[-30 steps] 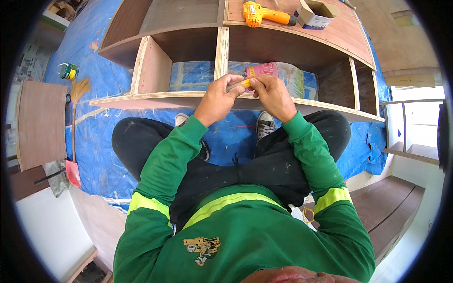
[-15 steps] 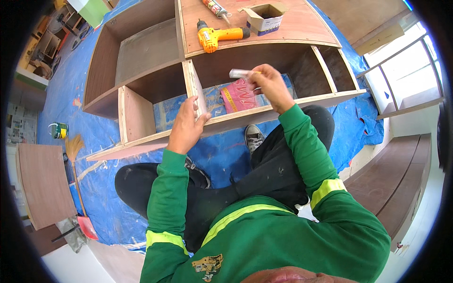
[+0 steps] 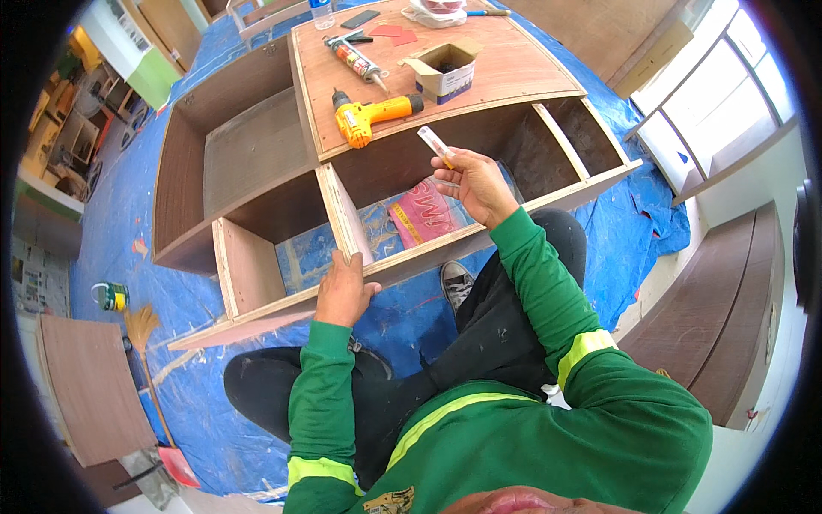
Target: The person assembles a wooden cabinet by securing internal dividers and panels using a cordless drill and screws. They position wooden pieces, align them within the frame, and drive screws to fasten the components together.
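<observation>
My right hand (image 3: 481, 187) is raised over the wooden cabinet's open compartment, fingers closed round a slim whitish tool with a yellow part (image 3: 436, 145); its exact kind I cannot make out. My left hand (image 3: 342, 293) rests on the front edge of the cabinet (image 3: 445, 243), at the foot of a pale-edged divider (image 3: 338, 206), thumb spread apart from the fingers. Inside the compartment under my right hand lies a pink printed bag (image 3: 424, 212). A yellow cordless drill (image 3: 370, 116) lies on the plywood top just beyond.
On the plywood top are an open cardboard box (image 3: 445, 81), a sealant tube in its gun (image 3: 355, 60) and red sheets (image 3: 398, 34). Blue tarp (image 3: 197, 411) covers the floor. A broom (image 3: 150, 360), red dustpan (image 3: 178, 467) and small bucket (image 3: 110, 296) are at left.
The whitish tool in my right hand has tilted from nearly level to pointing up and away. My left hand has slid down the divider to the front edge. The view has shifted, showing more beyond.
</observation>
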`<move>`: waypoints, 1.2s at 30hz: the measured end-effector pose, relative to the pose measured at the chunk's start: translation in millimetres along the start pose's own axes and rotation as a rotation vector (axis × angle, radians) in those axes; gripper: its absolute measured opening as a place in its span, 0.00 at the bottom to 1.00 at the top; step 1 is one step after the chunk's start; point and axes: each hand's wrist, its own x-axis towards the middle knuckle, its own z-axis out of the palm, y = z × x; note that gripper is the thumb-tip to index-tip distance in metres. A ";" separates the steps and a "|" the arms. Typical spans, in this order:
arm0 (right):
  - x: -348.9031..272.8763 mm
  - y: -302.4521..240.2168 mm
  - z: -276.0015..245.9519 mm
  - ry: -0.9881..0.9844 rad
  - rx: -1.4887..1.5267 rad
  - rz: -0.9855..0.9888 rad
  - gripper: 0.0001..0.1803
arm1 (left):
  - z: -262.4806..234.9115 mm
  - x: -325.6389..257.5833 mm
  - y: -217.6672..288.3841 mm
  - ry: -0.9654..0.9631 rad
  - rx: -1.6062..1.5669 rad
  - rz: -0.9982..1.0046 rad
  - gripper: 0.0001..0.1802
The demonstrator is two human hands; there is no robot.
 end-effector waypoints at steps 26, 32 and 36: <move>-9.1 -73.0 -60.8 0.222 0.208 -0.281 0.10 | 12.4 6.2 15.3 -0.024 0.201 -0.048 0.38; -10.1 -52.7 -27.6 0.098 0.088 -0.191 0.12 | 13.6 3.2 14.0 -0.030 0.216 -0.056 0.43; -21.3 -33.6 1.9 0.029 -0.134 -0.125 0.11 | 12.7 0.7 13.3 -0.017 0.211 -0.051 0.42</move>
